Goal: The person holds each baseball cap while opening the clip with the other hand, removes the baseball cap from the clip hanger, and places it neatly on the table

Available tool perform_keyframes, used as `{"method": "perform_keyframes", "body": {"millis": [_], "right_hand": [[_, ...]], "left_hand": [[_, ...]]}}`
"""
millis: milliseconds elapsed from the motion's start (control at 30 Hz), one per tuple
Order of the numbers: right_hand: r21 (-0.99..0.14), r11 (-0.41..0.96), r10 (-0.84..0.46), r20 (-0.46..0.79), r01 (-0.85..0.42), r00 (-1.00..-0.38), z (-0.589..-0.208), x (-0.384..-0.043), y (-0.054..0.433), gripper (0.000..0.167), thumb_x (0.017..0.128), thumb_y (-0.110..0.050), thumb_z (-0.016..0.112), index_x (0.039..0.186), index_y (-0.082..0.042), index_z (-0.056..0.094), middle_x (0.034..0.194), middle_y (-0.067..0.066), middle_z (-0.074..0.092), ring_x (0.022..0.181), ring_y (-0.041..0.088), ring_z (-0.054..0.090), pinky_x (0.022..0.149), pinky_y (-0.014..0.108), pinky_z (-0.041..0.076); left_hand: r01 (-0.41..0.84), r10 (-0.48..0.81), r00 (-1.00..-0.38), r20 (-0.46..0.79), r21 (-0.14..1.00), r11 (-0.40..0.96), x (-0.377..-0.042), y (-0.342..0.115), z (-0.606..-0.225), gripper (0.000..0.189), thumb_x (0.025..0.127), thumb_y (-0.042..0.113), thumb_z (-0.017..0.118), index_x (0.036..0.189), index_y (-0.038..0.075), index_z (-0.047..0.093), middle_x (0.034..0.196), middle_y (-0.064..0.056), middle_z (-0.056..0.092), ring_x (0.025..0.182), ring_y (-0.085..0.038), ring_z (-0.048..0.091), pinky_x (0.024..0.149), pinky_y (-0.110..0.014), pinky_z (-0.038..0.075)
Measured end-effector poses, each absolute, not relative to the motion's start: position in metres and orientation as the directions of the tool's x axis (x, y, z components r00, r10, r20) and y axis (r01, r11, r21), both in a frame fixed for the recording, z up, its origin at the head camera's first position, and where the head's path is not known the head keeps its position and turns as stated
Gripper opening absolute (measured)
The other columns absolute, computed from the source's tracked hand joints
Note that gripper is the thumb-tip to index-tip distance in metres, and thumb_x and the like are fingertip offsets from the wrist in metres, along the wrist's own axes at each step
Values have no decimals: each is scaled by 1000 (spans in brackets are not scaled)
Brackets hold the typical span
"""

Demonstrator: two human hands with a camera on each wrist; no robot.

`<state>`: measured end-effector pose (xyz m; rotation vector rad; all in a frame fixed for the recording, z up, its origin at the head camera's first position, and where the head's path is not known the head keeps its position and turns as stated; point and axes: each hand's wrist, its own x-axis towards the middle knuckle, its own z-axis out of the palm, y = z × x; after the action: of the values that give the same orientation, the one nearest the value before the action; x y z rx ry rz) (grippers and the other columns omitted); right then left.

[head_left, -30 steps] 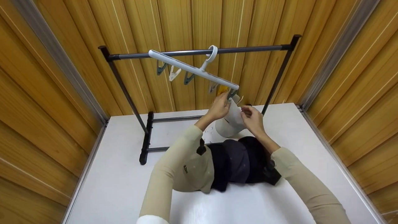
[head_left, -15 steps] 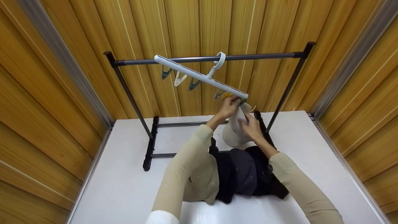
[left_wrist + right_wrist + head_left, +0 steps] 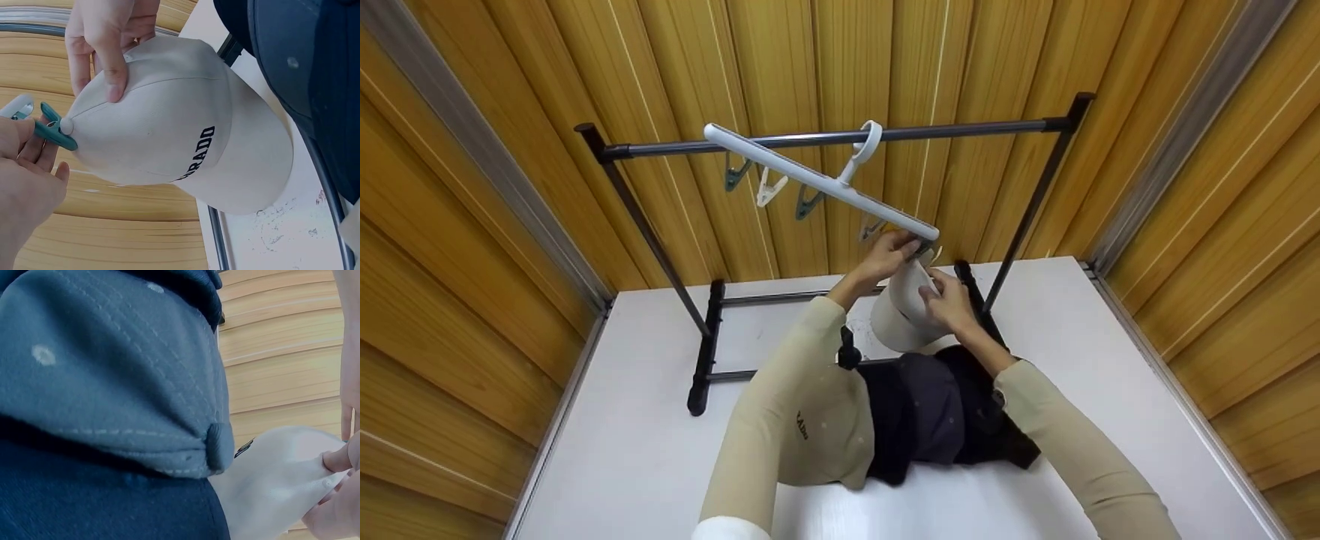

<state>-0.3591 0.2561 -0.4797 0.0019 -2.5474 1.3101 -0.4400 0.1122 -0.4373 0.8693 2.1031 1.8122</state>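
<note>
A pale cap (image 3: pixel 163 112) with dark lettering hangs tilted under the low right end of a white clip hanger (image 3: pixel 817 180). My left hand (image 3: pixel 879 260) pinches the green clip (image 3: pixel 53 132) at that end, whose tips meet the button on the cap's crown. With thumb and fingers, my right hand (image 3: pixel 949 302) grips the crown from the right side; the thumb lies flat on the cloth in the left wrist view. The wrist hides part of what the left fingers do in the head view.
The hanger hooks over a dark rail (image 3: pixel 960 131) on a floor-standing rack. Other clips, such as a white clip (image 3: pixel 770 189), hang along it. In front lie several overlapping caps, including a beige cap (image 3: pixel 829 427) and a dark grey cap (image 3: pixel 934 409). Wood-look panels (image 3: pixel 840 60) stand behind.
My right hand has come from beside the cap to a grip on its crown. The left hand has stayed at the clip while the head view shifted slightly.
</note>
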Motion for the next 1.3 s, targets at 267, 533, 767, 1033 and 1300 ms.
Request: {"method": "perform_keyframes", "body": {"millis": [267, 533, 767, 1033, 1300], "right_hand": [[-827, 556, 107, 175, -87, -979, -479, -357, 254, 41, 96, 3, 55, 138, 4, 59, 126, 28, 69, 118, 38, 66, 100, 50, 52], [-888, 449, 98, 164, -103, -982, -482, -356, 244, 42, 96, 8, 52, 137, 10, 57, 127, 33, 66, 120, 40, 64, 100, 43, 52], [-897, 433, 62, 128, -89, -990, -486, -358, 240, 44, 97, 7, 51, 141, 9, 53, 135, 32, 62, 126, 39, 60, 105, 44, 48], [-925, 372, -2, 79, -74, -997, -489, -359, 235, 46, 100, 5, 47, 146, 10, 48, 139, 33, 58, 129, 39, 57, 104, 40, 49], [-948, 317, -29, 20, -28, -999, -486, -360, 238, 48, 104, -1, 47, 150, 8, 43, 146, 31, 54, 134, 36, 54, 108, 39, 46]], "left_hand": [[225, 552, -820, 152, 972, 66, -440, 111, -434, 38, 106, 7, 50, 142, -5, 55, 141, -23, 61, 131, -28, 58, 110, -34, 47], [186, 511, -848, 141, 982, 38, -435, 112, -434, 39, 106, 7, 51, 143, -4, 53, 142, -22, 60, 133, -31, 57, 112, -36, 46], [144, 500, -858, 115, 989, 21, -436, 111, -437, 42, 106, 10, 52, 146, -2, 51, 145, -19, 58, 135, -27, 55, 114, -35, 45], [153, 499, -858, 119, 988, 29, -435, 119, -436, 39, 106, 11, 53, 142, -3, 54, 142, -19, 60, 130, -25, 56, 112, -34, 45], [192, 514, -846, 142, 980, 45, -436, 120, -436, 46, 109, 19, 47, 153, 2, 44, 155, -16, 50, 145, -28, 46, 120, -39, 39]]}}
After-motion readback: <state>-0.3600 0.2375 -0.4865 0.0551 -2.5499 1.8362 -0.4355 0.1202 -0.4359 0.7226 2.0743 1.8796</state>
